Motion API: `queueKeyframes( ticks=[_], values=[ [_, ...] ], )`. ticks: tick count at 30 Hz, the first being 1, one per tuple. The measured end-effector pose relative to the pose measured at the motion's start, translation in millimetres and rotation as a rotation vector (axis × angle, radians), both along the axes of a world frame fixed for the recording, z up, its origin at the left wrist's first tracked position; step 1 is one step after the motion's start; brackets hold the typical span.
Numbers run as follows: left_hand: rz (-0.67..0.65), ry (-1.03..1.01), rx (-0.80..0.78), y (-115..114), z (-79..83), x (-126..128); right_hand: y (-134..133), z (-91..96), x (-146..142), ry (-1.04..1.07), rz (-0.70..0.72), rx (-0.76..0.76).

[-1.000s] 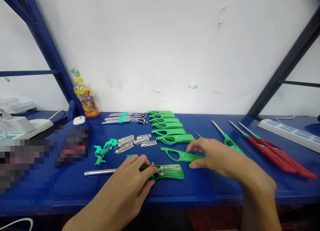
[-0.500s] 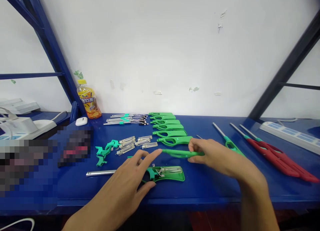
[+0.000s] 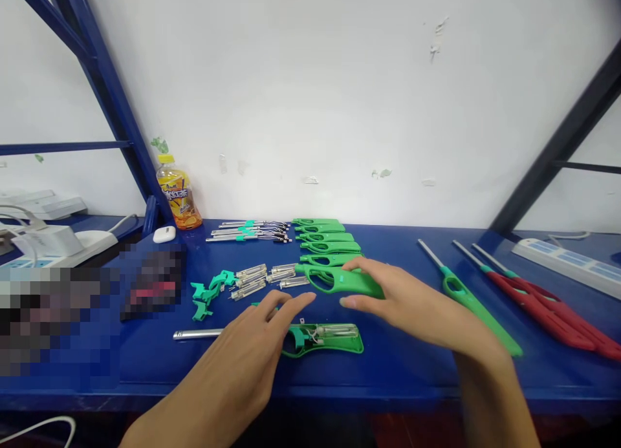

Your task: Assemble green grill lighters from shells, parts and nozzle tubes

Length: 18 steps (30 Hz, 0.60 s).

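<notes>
left hand [image 3: 252, 338]: it is palm down over the near part of the blue worktop [image 3: 402, 370], pointer finger stretched out to the right. its grip is loose, with nothing seen in it. i cannot tell if it touches what is under it.
right hand [image 3: 398, 296]: it is on its side, fingers on top and thumb below. its grip is grasping the fat end of a green shell [image 3: 359, 282].
green shell: it is in the right hand, just in front of the row, thin end to the left.
open half [image 3: 339, 347]: it lies hollow side up on the worktop, partly hidden by the left hand.
inside the open half: a clear tank [image 3: 337, 331] lies at the right, with a teal part [image 3: 299, 338] to its left.
metal rod [image 3: 196, 335]: it sticks out to the left of the left hand.
row of shells [image 3: 334, 247]: they lie at the back, one behind another.
clear tanks [image 3: 250, 283]: they lie in heaps left of the green shell.
teal pieces [image 3: 208, 294]: they sit left of the clear tanks.
thin rods [image 3: 233, 238]: they lie at the back left, wires to the right.
right side: a green lighter [image 3: 480, 315] and two red lighters [image 3: 538, 315] lie past the right hand.
back left: a bottle [image 3: 179, 199] stands near a white case [image 3: 164, 234].
</notes>
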<state>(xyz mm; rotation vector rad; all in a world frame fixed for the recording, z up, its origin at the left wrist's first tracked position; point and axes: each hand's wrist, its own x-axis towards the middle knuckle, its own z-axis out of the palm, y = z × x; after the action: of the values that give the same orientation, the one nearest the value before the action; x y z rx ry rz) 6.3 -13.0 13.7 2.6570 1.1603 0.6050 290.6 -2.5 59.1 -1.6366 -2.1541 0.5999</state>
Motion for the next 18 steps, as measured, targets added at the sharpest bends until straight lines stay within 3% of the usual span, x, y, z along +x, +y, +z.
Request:
queueKeyframes(
  ticks=[7, 14, 18],
  values=[
    [0.087, -0.144, 0.215, 12.4, 14.6, -17.9, -6.9, -1.3, -7.7, -0.012, 0.084, 0.030],
    [0.131, -0.059, 0.114, 19.2, 9.5, -27.3, -16.1, 6.5, -20.7, -0.024, 0.138, -0.060],
    [0.195, -0.015, 0.085, 20.4, 6.8, -28.4, -16.6, 8.2, -18.2, -0.070, 0.101, -0.052]
  ],
)
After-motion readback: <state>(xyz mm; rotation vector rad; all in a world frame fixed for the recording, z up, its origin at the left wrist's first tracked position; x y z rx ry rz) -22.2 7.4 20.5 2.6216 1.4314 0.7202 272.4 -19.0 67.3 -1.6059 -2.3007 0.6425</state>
